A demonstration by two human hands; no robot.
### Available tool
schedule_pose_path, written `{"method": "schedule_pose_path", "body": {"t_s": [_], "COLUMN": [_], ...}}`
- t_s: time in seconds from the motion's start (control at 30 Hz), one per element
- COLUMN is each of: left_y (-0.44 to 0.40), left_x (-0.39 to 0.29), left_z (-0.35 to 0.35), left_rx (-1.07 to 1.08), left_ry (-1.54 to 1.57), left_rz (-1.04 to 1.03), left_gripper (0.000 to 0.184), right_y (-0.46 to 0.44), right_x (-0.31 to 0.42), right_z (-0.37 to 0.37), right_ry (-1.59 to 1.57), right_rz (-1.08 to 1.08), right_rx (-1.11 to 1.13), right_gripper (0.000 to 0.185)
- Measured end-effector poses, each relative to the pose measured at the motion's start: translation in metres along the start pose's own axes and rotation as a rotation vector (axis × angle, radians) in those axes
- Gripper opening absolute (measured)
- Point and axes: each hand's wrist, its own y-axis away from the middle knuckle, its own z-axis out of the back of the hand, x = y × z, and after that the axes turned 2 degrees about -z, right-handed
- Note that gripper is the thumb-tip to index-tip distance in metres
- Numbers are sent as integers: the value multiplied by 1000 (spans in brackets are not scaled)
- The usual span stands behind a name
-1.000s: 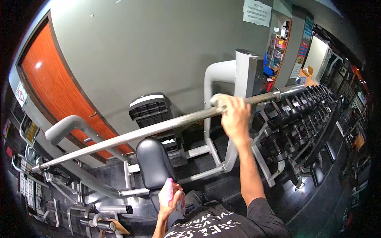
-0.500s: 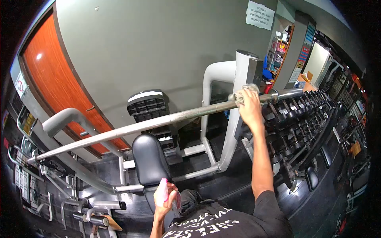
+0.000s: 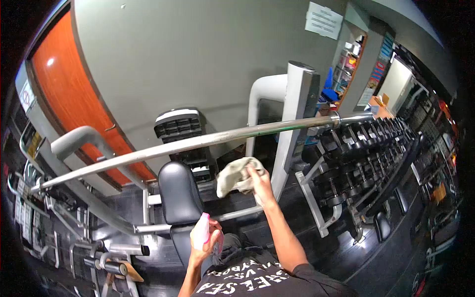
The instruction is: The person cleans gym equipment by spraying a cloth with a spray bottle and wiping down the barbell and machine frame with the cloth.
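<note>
My right hand (image 3: 260, 184) is closed on a pale, crumpled cloth (image 3: 235, 179), held in the air below the barbell and apart from it. The long metal barbell (image 3: 198, 143) lies across the grey rack, running from lower left to upper right. Close to my body, my left hand (image 3: 201, 243) grips a spray bottle with a pink top (image 3: 204, 230). Most of the bottle is hidden behind the fingers. Just beyond that hand stands the black padded bench (image 3: 179, 193).
A grey rack upright (image 3: 295, 109) supports the bar's right part. Several dumbbells fill a rack (image 3: 356, 163) on the right. Stacked black step platforms (image 3: 180, 129) lean by the wall. An orange door (image 3: 69, 84) is at left, and other gym machines (image 3: 111, 257) stand lower left.
My right hand has come off the bar's right part with the cloth, moving down and left toward the bench. My left hand still holds the spray bottle in nearly the same place.
</note>
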Motion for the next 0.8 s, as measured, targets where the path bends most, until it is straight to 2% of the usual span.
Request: {"method": "schedule_pose_path", "body": {"t_s": [0.03,0.07,0.17,0.2,0.23,0.43,0.5,0.67,0.73,0.8], "left_y": [4,8,18,21,24,41,46,64,70,76], "left_x": [1,1,-2,-3,-3,7,12,10,16,9], "left_z": [0,1,0,0,-1,-7,-9,-17,-20,-26], "left_rx": [-22,-32,-70,-73,-76,-146,-180,-214,-212,-212], "left_ry": [1,-25,-59,-46,-31,-30,-49,-43,-143,-203], "left_rz": [6,12,66,91,117,144,69,158,94,104], "left_gripper": [21,20,20,20,21,21,21,21,21,21], "right_y": [7,2,19,32,38,75,85,109,119,129], "right_x": [-5,-33,-48,-46,-55,-110,-109,-102,-101,-103], "right_z": [8,34,45,46,48,78,77,92,101,119], "right_ry": [-219,-435,-863,-944,-1004,-1076,-952,-874,-828,-931], "right_rz": [-181,-235,-363,-344,-337,-609,-604,-590,-557,-610], "right_rx": [-81,-8,-78,-21,-151,-110,-79,16,23,-50], "right_gripper": [22,27,33,32,31,38,41,52,52,53]}}
